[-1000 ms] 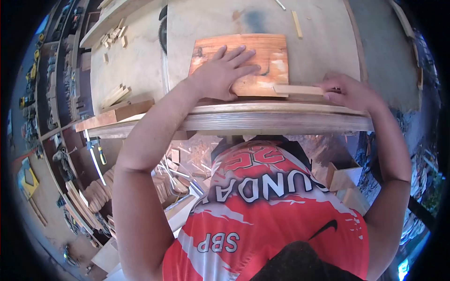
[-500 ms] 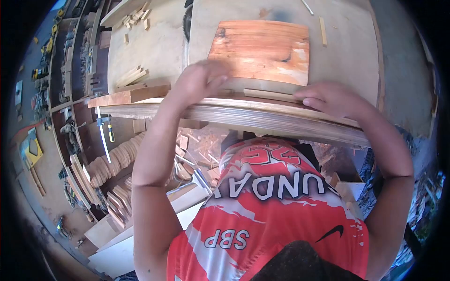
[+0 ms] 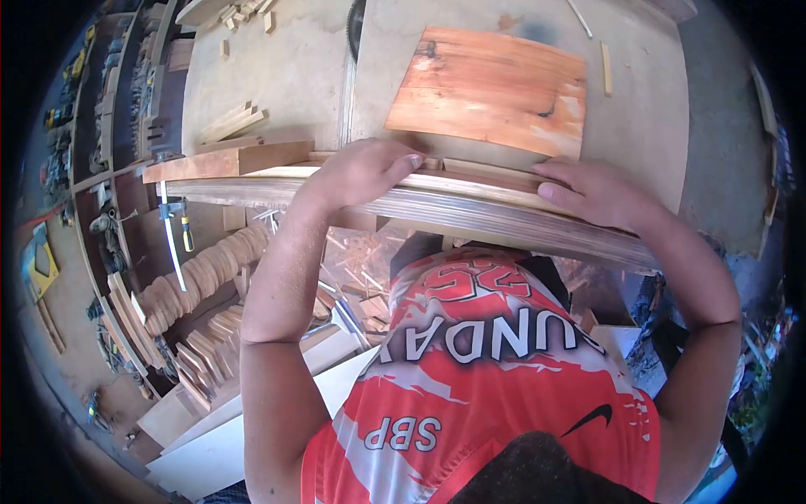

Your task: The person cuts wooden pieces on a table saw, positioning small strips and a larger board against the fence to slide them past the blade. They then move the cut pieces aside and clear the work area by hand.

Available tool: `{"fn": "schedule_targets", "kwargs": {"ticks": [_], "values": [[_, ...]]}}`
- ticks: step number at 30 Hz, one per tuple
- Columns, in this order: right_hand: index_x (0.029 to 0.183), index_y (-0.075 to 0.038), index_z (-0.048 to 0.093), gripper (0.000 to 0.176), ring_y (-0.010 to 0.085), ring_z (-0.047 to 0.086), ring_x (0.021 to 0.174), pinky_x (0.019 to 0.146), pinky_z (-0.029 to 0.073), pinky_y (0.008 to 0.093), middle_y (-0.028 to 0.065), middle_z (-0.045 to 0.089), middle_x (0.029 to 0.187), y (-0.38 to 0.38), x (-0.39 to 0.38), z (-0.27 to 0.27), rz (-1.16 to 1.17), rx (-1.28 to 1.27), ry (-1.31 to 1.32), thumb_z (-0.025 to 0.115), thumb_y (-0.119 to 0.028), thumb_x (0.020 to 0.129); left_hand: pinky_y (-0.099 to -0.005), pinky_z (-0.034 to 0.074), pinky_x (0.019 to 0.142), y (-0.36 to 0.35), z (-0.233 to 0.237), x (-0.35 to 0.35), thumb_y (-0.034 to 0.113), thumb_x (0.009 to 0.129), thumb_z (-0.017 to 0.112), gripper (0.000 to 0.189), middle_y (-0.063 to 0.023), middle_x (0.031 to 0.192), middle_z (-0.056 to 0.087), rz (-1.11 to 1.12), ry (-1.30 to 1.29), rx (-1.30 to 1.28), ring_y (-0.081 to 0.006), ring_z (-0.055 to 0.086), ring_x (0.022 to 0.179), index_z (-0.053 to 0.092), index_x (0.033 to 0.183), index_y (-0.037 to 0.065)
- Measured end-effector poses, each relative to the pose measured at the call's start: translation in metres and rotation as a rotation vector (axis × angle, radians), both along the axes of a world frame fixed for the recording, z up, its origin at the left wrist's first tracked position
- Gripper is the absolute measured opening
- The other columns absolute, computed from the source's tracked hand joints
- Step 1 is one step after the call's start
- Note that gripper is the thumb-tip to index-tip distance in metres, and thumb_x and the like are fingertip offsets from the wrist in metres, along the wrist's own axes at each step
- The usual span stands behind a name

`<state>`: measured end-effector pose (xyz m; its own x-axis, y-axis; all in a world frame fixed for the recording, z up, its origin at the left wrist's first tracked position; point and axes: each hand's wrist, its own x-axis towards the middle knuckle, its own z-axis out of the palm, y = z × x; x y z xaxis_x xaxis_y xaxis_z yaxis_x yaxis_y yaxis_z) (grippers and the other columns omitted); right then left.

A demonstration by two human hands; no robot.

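Counts: 2 hands, 1 strip, 1 board, 2 loose sticks, 1 clamp, 1 saw blade.

The thin pale wooden strip (image 3: 487,172) lies flat at the near edge of the pale plywood surface (image 3: 277,84), centre of frame, between both hands. Its long axis runs left-right, dipping a bit toward frame right, parallel w/ the surface edge.

The left hand (image 3: 365,172) is knuckles up, fingers curled and bunched together, tips down on the strip's left end. The right hand (image 3: 592,193) lies flat on the strip's right end, fingers straight and pressed together. Its thumb is hidden, so can't tell if it grips.

The flat reddish-orange wooden board (image 3: 491,88) sits just above the strip in frame, top centre. It is touched by neither hand. Its long axis is also left-right w/ the same tilt, grain along it.

The 2 thin pale sticks lie upper right of the board, one (image 3: 606,67) just beside it and one (image 3: 579,17) at the top edge.

The dark round saw blade (image 3: 355,29) pokes up top centre, left of the board. The blue-handled clamp (image 3: 174,235) hangs under the surface edge at frame left. The row of curved wooden pieces (image 3: 201,277) is stacked lower left, too many to count.
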<state>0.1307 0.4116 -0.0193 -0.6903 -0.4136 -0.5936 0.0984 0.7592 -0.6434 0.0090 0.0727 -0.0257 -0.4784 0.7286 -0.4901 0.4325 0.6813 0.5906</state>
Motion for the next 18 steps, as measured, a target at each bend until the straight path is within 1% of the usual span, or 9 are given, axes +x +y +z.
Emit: {"fn": "schedule_targets", "kwargs": {"ticks": [2, 4, 5, 7, 8, 10, 13, 16, 18], "values": [[0.134, -0.001, 0.055, 0.067, 0.0365, 0.054, 0.124, 0.106, 0.042, 0.0422, 0.0212, 0.055, 0.133, -0.01, 0.0, 0.004, -0.02, 0.038, 0.036, 0.043, -0.057, 0.1, -0.0425, 0.05, 0.093, 0.002, 0.003, -0.001, 0.03, 0.102, 0.046, 0.039, -0.0197, 0.111, 0.069, -0.007, -0.021, -0.024, -0.0365, 0.066, 0.104, 0.067, 0.119, 0.002], [0.127, 0.001, 0.058, 0.065, 0.0374, 0.055, 0.118, 0.101, 0.044, 0.0434, 0.0212, 0.058, 0.124, -0.023, -0.003, 0.016, 0.027, 0.171, 0.008, 0.046, -0.057, 0.099, -0.0431, 0.05, 0.092, 0.002, 0.005, 0.0, 0.031, 0.101, 0.046, 0.039, -0.0205, 0.109, 0.07, -0.002, -0.013, -0.049, -0.0376, 0.065, 0.104, 0.067, 0.119, 0.003], [0.127, 0.001, 0.058, 0.065, 0.0374, 0.055, 0.118, 0.101, 0.044, 0.0434, 0.0212, 0.058, 0.124, -0.024, -0.003, 0.014, 0.021, 0.174, 0.006, 0.046, -0.057, 0.099, -0.0431, 0.05, 0.092, 0.002, 0.003, 0.0, 0.031, 0.101, 0.046, 0.039, -0.0205, 0.109, 0.07, -0.007, -0.014, -0.045, -0.0376, 0.065, 0.104, 0.067, 0.119, 0.003], [0.119, 0.002, 0.061, 0.063, 0.0372, 0.056, 0.114, 0.098, 0.044, 0.0439, 0.0211, 0.058, 0.118, -0.023, -0.002, 0.009, 0.003, 0.15, 0.033, 0.048, -0.056, 0.098, -0.0443, 0.05, 0.092, 0.0, -0.001, 0.0, 0.032, 0.101, 0.046, 0.039, -0.0213, 0.108, 0.069, -0.001, -0.005, -0.048, -0.0391, 0.065, 0.103, 0.067, 0.119, 0.003], [0.119, 0.002, 0.061, 0.063, 0.0372, 0.056, 0.114, 0.098, 0.044, 0.0439, 0.0211, 0.058, 0.118, -0.022, -0.002, 0.01, -0.001, 0.153, 0.029, 0.048, -0.056, 0.098, -0.0443, 0.05, 0.092, 0.0, -0.001, 0.0, 0.032, 0.101, 0.046, 0.039, -0.0213, 0.108, 0.069, -0.005, -0.008, -0.045, -0.0391, 0.065, 0.103, 0.067, 0.119, 0.003], [0.128, 0.002, 0.058, 0.053, 0.0366, 0.051, 0.127, 0.109, 0.038, 0.0419, 0.0196, 0.053, 0.137, -0.021, 0.0, 0.015, -0.031, 0.133, -0.042, 0.052, -0.043, 0.099, -0.0452, 0.05, 0.092, 0.0, -0.002, -0.001, 0.032, 0.101, 0.046, 0.04, -0.0214, 0.108, 0.069, -0.035, 0.029, -0.032, -0.04, 0.064, 0.103, 0.067, 0.118, 0.002], [0.131, 0.002, 0.056, 0.055, 0.0368, 0.05, 0.128, 0.111, 0.037, 0.0426, 0.0209, 0.054, 0.136, -0.02, 0.005, 0.025, -0.108, 0.044, -0.025, 0.052, -0.042, 0.099, -0.0456, 0.049, 0.092, 0.001, -0.001, -0.001, 0.032, 0.101, 0.046, 0.041, -0.0213, 0.109, 0.069, -0.03, 0.021, -0.022, -0.0408, 0.063, 0.103, 0.067, 0.117, 0.001], [0.134, 0.002, 0.053, 0.058, 0.0369, 0.049, 0.129, 0.111, 0.036, 0.0426, 0.0217, 0.055, 0.136, -0.022, 0.012, 0.02, -0.033, 0.038, 0.066, 0.053, -0.043, 0.099, -0.0453, 0.049, 0.092, 0.002, 0.001, 0.0, 0.031, 0.101, 0.046, 0.04, -0.0216, 0.109, 0.069, -0.036, 0.021, -0.03, -0.0408, 0.063, 0.103, 0.067, 0.116, 0.0], [0.135, 0.003, 0.052, 0.059, 0.0371, 0.05, 0.128, 0.111, 0.036, 0.0426, 0.022, 0.055, 0.136, -0.024, 0.012, 0.013, -0.04, 0.036, 0.066, 0.053, -0.043, 0.099, -0.0452, 0.049, 0.092, 0.001, 0.0, 0.0, 0.031, 0.101, 0.046, 0.04, -0.0215, 0.109, 0.069, -0.045, 0.024, -0.031, -0.0404, 0.063, 0.104, 0.067, 0.116, 0.0]]}}
